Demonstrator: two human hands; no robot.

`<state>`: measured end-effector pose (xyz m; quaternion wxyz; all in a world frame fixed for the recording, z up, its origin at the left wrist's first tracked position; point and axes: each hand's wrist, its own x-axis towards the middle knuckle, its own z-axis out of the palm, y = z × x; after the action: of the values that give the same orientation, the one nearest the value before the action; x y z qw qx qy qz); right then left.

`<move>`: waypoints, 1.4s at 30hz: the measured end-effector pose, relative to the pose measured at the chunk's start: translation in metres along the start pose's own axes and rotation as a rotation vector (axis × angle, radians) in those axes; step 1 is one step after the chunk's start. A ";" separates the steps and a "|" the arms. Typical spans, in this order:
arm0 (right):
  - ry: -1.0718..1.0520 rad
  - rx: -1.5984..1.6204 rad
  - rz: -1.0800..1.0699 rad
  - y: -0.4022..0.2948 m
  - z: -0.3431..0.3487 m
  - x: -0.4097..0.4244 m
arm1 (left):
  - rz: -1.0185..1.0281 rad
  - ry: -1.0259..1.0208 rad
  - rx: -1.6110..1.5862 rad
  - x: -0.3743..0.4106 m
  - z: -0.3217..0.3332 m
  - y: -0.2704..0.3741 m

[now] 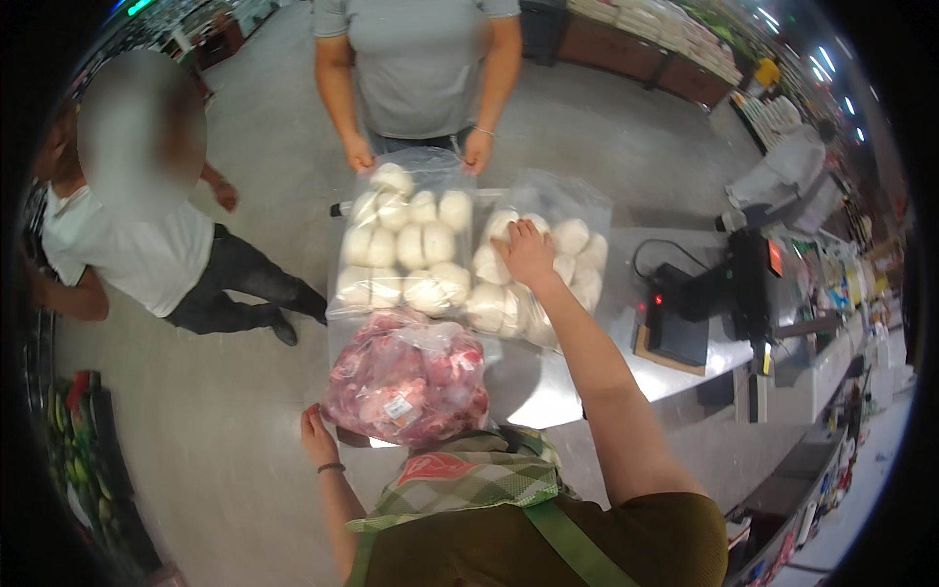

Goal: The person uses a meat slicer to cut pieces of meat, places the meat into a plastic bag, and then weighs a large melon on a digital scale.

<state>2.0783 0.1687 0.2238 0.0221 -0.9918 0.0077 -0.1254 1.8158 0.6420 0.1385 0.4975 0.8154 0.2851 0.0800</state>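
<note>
Two clear plastic bags of round white buns or dough pieces lie side by side on a metal counter. My right hand (527,253) rests on the right bag of buns (572,268), its fingers spread over the top. At the far end of the left bag of buns (389,246), a person in a grey shirt holds its corners with both hands. Nearest me lies a clear bag of raw red meat (411,374) bearing a white label. Beside its lower left edge is my left hand (319,433); whether its fingertips grip the plastic is unclear.
A black countertop device with red lights (678,315) stands on the counter (539,392) at the right. A person in a white shirt (139,249) is at the left, near a produce display (92,455). Further workers and a shelf of packed goods (631,44) are farther back.
</note>
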 end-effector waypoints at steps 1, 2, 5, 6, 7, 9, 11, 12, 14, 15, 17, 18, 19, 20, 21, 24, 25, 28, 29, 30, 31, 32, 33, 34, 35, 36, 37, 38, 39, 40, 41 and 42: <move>-0.247 -0.015 0.019 -0.022 -0.018 0.018 | 0.023 0.064 0.021 -0.003 -0.006 -0.003; -0.494 -0.037 0.034 -0.045 -0.029 0.033 | 0.045 0.130 0.044 -0.012 -0.017 -0.016; -0.356 0.131 -0.194 -0.100 -0.045 0.084 | 0.070 0.251 -0.023 -0.017 -0.011 -0.024; -0.274 0.241 -0.334 -0.102 -0.037 0.105 | 0.069 0.234 -0.047 -0.014 -0.002 -0.026; -0.154 0.351 -0.445 -0.127 -0.058 0.126 | 0.053 0.238 -0.055 -0.014 -0.003 -0.033; 0.024 0.462 -0.538 -0.181 -0.132 0.155 | 0.040 0.258 -0.070 -0.015 -0.006 -0.044; 0.186 0.525 -0.537 -0.211 -0.202 0.177 | 0.040 0.251 -0.101 -0.010 -0.002 -0.047; 0.280 0.594 -0.550 -0.216 -0.225 0.182 | 0.041 0.239 -0.122 -0.009 0.001 -0.050; 0.360 0.637 -0.566 -0.221 -0.266 0.181 | 0.036 0.232 -0.144 -0.004 0.004 -0.053; 0.389 0.666 -0.577 -0.229 -0.280 0.174 | 0.023 0.232 -0.139 -0.007 0.003 -0.054; 0.343 0.795 -0.578 -0.235 -0.292 0.141 | 0.016 0.249 -0.126 -0.011 -0.006 -0.072; 0.297 0.836 -0.545 -0.221 -0.280 0.121 | 0.037 0.222 -0.109 -0.016 -0.004 -0.058; 0.241 0.870 -0.490 -0.203 -0.262 0.102 | 0.039 0.207 -0.068 -0.019 -0.001 -0.045; 0.189 0.916 -0.447 -0.189 -0.243 0.085 | 0.061 0.203 -0.049 -0.017 -0.001 -0.052; 0.131 0.964 -0.406 -0.175 -0.222 0.068 | 0.048 0.175 -0.072 -0.018 -0.005 -0.055; 0.074 0.969 -0.202 -0.123 -0.170 0.003 | 0.071 0.153 -0.113 -0.018 -0.004 -0.052; 0.035 0.957 -0.135 -0.108 -0.151 -0.016 | 0.064 0.149 -0.118 -0.019 -0.007 -0.053; -0.064 1.034 0.042 -0.069 -0.097 -0.068 | 0.069 0.129 -0.111 -0.016 -0.007 -0.052; -0.135 1.041 0.071 -0.059 -0.079 -0.084 | 0.078 0.130 -0.080 -0.016 -0.010 -0.049; -0.206 1.048 0.106 -0.054 -0.067 -0.102 | 0.089 0.126 -0.045 -0.017 -0.014 -0.047; -0.237 1.033 0.091 -0.054 -0.058 -0.115 | 0.100 0.123 -0.075 -0.014 -0.014 -0.047; -0.268 1.017 0.076 -0.055 -0.051 -0.128 | 0.105 0.126 -0.077 -0.014 -0.015 -0.047; -0.294 1.000 0.059 -0.056 -0.047 -0.136 | 0.114 0.129 -0.082 -0.015 -0.014 -0.043; -0.384 1.045 0.076 -0.063 -0.054 -0.140 | 0.103 0.130 -0.091 -0.016 -0.012 -0.041; -0.374 1.048 0.015 -0.069 -0.055 -0.144 | 0.092 0.132 -0.099 -0.017 -0.011 -0.039; -0.359 1.052 -0.052 -0.075 -0.056 -0.145 | 0.087 0.133 -0.126 -0.019 -0.011 -0.039; -0.343 1.056 -0.120 -0.082 -0.060 -0.142 | 0.083 0.137 -0.155 -0.019 -0.008 -0.043; -0.385 0.990 -0.216 -0.087 -0.065 -0.137 | 0.079 0.142 -0.183 -0.021 -0.006 -0.047; -0.367 0.981 -0.260 -0.094 -0.068 -0.133 | 0.078 0.148 -0.215 -0.023 -0.006 -0.048; -0.351 0.970 -0.296 -0.100 -0.068 -0.130 | 0.076 0.154 -0.204 -0.026 -0.004 -0.044; -0.335 0.961 -0.334 -0.106 -0.068 -0.126 | 0.081 0.158 -0.208 -0.032 -0.003 -0.040; -0.364 0.908 -0.337 -0.111 -0.069 -0.120 | 0.088 0.168 -0.214 -0.040 -0.004 -0.027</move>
<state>1.9456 0.2793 0.2661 0.4306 -0.8756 -0.2113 0.0569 1.7703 0.6327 0.1233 0.5518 0.7600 0.2793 0.1997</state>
